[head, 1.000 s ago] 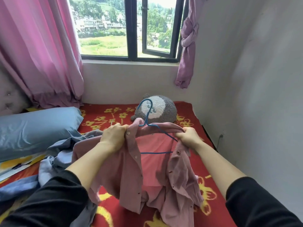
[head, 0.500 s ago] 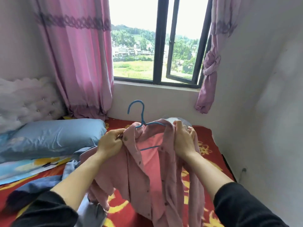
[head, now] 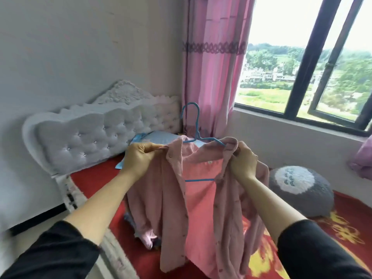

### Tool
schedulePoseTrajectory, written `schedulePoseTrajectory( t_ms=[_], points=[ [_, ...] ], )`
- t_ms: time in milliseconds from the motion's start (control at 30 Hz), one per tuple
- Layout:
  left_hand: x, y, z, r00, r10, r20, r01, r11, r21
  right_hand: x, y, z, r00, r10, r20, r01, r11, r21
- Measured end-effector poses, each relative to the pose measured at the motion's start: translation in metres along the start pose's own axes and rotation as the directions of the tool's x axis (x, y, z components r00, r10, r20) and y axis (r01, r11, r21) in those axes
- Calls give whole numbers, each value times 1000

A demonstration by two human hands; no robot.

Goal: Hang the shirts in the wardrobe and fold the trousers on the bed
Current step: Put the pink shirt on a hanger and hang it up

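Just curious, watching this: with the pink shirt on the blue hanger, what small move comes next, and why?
Probably move one hand to the hook: the pink shirt already sits on the blue hanger, left hand and right hand pinch its shoulders, and the hook stands free.

The pink shirt [head: 173, 198] is soft, matt cloth with a faint nap; the blue hanger [head: 198, 125] is thin wire, smoothly coated. The white headboard [head: 90, 137] is padded, tufted, set with glinting studs. The grey cushion [head: 302, 198] looks fuzzy, the red bed cover [head: 96, 178] plush, the curtain [head: 211, 77] thin with a slight sheen
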State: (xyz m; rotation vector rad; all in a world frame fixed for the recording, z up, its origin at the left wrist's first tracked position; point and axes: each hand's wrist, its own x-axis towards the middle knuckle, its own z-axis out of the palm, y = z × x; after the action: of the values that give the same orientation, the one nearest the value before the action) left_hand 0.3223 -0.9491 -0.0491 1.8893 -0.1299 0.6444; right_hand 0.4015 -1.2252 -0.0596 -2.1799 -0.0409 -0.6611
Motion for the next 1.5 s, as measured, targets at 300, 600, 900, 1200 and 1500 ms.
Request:
schedulePoseTrajectory(
  t_ms=[300,600,900,1200,1500],
  points=[
    [-80,35,-165,987,-51,-150,51,999,-1,-53,-131,83,977,-173,128,142,966,218],
    [-152,-16,-319,894,-408,-183,437,712,550,-162,-262,185,857,-380,349,228,885,405],
    [-195,-64,-460,867,-159,-472,416,753,509,-246,-363,274,724,-451,521,-47,722,690],
    [-228,-102,-569,836,-194,-514,484,702,522,-318,-452,362,494,-573,654,208,808,551],
    [-197,-154,-657,762,-453,-463,647,501,574,-336,-529,449,470,-550,690,287,835,470]
  ],
)
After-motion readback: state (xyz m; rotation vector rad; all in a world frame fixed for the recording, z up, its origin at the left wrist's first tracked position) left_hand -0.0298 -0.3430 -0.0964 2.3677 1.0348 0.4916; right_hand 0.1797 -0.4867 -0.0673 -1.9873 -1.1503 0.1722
